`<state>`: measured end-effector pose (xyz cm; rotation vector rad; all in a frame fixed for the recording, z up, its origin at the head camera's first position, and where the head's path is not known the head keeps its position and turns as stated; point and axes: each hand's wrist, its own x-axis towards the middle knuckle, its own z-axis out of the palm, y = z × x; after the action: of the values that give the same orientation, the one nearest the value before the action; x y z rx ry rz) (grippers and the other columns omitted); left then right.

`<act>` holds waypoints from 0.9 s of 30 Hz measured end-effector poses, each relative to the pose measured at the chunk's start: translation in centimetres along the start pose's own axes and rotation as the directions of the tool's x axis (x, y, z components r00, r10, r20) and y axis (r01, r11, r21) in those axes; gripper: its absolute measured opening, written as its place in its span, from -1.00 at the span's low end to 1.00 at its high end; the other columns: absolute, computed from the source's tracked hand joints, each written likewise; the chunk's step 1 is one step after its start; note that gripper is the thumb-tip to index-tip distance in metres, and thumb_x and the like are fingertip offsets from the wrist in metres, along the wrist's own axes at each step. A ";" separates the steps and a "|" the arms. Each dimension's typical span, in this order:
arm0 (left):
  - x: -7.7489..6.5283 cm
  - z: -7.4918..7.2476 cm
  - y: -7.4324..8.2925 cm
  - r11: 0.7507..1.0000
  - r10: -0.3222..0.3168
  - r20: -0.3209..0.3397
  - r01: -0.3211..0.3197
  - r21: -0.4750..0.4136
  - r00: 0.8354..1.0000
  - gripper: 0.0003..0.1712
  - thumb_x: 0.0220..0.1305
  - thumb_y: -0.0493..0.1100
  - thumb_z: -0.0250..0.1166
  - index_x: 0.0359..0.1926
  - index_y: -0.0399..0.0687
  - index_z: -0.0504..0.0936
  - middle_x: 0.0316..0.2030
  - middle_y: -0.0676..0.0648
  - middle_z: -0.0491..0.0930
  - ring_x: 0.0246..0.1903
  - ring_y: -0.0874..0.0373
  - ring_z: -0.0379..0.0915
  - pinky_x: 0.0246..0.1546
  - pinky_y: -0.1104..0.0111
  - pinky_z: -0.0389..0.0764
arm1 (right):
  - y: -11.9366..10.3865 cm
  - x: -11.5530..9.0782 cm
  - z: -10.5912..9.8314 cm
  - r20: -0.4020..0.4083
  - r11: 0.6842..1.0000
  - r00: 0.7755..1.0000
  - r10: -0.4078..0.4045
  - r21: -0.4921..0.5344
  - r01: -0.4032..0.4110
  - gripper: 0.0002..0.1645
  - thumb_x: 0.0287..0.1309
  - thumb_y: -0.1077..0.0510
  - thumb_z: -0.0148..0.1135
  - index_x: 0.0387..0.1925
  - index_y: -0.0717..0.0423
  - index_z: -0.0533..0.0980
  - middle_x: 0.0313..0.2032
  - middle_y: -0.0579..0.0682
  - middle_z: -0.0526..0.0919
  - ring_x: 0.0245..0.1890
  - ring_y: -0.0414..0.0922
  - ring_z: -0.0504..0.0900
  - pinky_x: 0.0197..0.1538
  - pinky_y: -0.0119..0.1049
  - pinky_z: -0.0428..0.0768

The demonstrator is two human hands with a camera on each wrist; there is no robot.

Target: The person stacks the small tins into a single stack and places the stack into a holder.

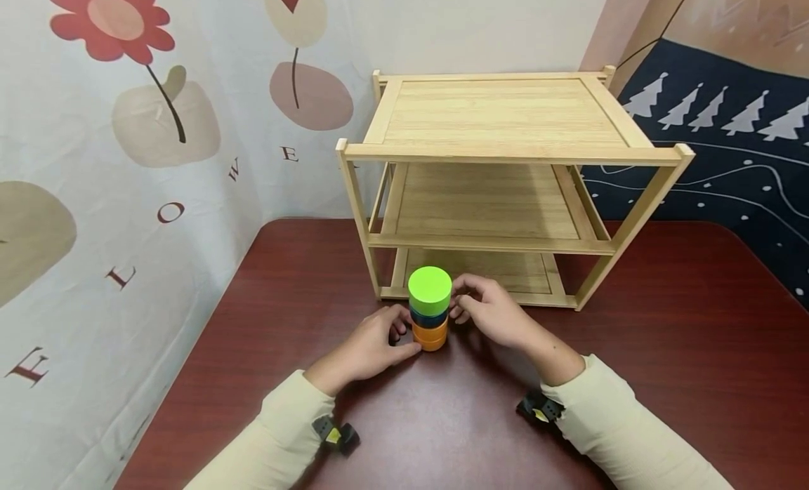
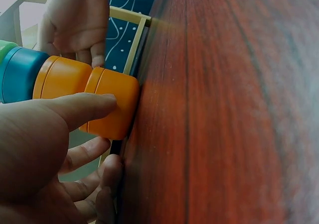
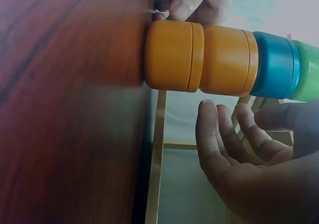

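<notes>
Small round containers with lid-like bands stand in an upright stack on the table, in front of the wooden rack. From the bottom up come a lower orange container [image 3: 170, 56], a second orange container [image 3: 225, 60], a dark blue container [image 1: 428, 317] and a bright green container [image 1: 430, 290]. My left hand [image 1: 369, 342] is at the stack's left side, fingers loosely bent, thumb tip right at the lowest container. On the other side, my right hand [image 1: 493, 311] has relaxed fingers spread beside the stack, with a gap showing in the right wrist view.
A wooden rack [image 1: 505, 153] with three shelves stands at the back of the dark red table [image 1: 291, 279], right behind the stack. A cloth [image 1: 208, 111] with printed flowers and letters hangs along the left. Dark fabric [image 1: 727, 146] with white trees hangs behind at right.
</notes>
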<state>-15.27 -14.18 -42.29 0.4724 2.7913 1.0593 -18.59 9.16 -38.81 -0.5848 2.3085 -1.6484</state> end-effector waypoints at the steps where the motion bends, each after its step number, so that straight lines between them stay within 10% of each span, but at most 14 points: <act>1: 0.0 0.0 0.0 1.000 0.002 0.001 -0.002 -0.001 1.000 -0.60 0.13 -0.05 0.49 -0.07 -0.06 0.56 -0.30 0.02 0.56 -0.32 0.24 0.46 -0.21 0.35 0.52 | 0.1 0.0 0.0 0.004 1.000 1.000 0.003 -0.004 -0.003 -0.76 0.34 0.40 -0.09 -0.10 0.39 0.49 -0.23 0.26 0.63 -0.31 -0.02 0.67 -0.18 -0.08 0.70; 27: 0.0 -0.1 0.2 1.000 0.024 0.005 -0.023 -0.009 1.000 -0.61 0.12 -0.09 0.50 -0.10 -0.11 0.55 -0.29 -0.04 0.58 -0.32 0.21 0.47 -0.23 0.37 0.51 | 1.4 -0.2 0.4 0.217 0.984 0.976 -0.038 -0.161 0.074 -0.53 0.12 0.41 0.20 0.11 0.33 0.50 -0.16 0.16 0.67 -0.35 -0.15 0.66 -0.30 -0.39 0.62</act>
<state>-15.23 -14.15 -42.06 0.5074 2.7818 1.0733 -18.53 9.34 -40.25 -0.8269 2.3042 -1.3464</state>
